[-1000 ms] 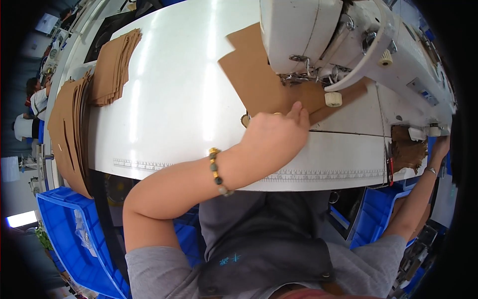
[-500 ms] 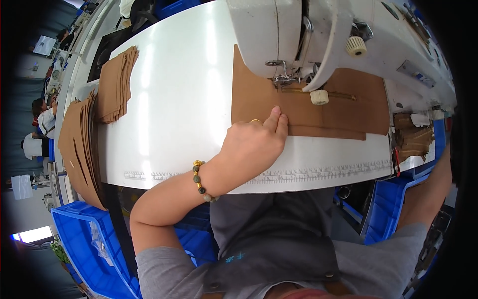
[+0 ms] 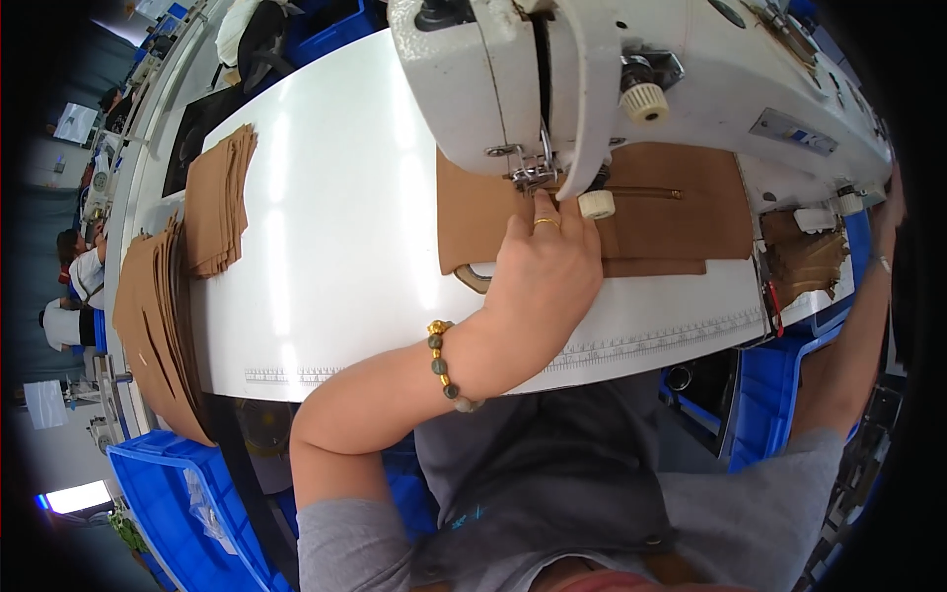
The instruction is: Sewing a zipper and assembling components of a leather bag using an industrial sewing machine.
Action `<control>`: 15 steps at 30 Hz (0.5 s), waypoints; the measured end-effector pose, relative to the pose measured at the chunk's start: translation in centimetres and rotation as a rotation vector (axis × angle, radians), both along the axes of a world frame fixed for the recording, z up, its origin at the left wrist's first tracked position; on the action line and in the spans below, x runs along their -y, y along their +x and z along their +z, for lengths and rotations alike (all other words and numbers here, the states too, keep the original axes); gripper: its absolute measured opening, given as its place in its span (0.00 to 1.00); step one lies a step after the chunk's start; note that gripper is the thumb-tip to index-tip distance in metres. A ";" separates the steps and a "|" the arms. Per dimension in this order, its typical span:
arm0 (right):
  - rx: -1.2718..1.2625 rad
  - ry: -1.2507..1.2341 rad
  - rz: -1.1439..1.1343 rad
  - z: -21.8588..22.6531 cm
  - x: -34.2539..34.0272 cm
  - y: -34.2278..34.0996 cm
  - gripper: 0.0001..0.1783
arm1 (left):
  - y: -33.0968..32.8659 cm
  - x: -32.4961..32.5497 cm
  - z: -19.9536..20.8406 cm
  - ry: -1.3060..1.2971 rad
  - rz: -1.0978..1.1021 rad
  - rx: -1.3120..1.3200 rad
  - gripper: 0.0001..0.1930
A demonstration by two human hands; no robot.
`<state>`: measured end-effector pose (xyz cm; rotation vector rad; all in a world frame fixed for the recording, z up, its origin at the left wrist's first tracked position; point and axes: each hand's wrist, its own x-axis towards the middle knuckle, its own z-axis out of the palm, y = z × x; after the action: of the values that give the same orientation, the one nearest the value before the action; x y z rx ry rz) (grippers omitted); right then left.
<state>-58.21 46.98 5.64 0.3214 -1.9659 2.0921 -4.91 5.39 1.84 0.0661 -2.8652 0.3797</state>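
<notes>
- Brown panel (image 3: 691, 222): flat on the white table (image 3: 326, 227), partly under the sewing machine (image 3: 464, 99) head, at the presser foot (image 3: 533, 180).
- Look: matte, plain brown. Brass-toned zipper (image 3: 641, 191) runs lengthwise right of the foot, pull near its right end. Second layer edge shows along the near side; a curved tan-edged piece (image 3: 473, 283) sticks out at the near left corner.
- Left hand (image 3: 547, 252): on the panel just below the foot, fingers side by side, tips down near the foot. Can't tell if the thumb pinches anything.
- Right hand (image 3: 895, 212): at the dark rim, by the machine's right end; can't tell its grip.
- Left blue bin (image 3: 163, 474): clear plastic bag (image 3: 207, 513) inside.
- Right blue bin (image 3: 764, 395): something brown inside, too obscured to identify.
- Far blue bin (image 3: 335, 35): behind the table, contents unclear.
- Two stacks of brown pieces (image 3: 219, 202) at table left; crumpled brown scraps (image 3: 809, 264) at right.
</notes>
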 end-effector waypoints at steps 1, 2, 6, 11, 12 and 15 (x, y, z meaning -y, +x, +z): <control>-0.005 -0.059 -0.002 -1.4 0.4 0.5 0.30 | -0.1 0.0 -0.2 0.003 0.020 0.024 0.26; -0.081 -0.179 -0.094 -3.1 0.5 1.1 0.30 | -0.2 0.0 -0.5 0.004 0.007 0.021 0.26; -0.045 -0.110 -0.159 -2.8 0.3 1.2 0.27 | -0.5 0.3 -1.1 -0.018 0.029 0.011 0.26; 0.005 -0.052 -0.153 -1.1 1.8 2.8 0.27 | -1.2 0.8 -1.5 -0.002 0.032 -0.025 0.22; -0.011 -0.166 -0.155 -1.8 2.4 3.4 0.28 | -1.2 0.8 -1.5 0.007 0.023 -0.025 0.22; 0.011 -0.304 -0.087 -3.7 2.9 3.4 0.27 | -1.2 1.0 -1.7 0.047 0.021 -0.009 0.21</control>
<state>-54.78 44.05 1.94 0.1606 -1.6021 2.2939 -6.13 4.42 0.12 0.1061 -2.8670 0.3150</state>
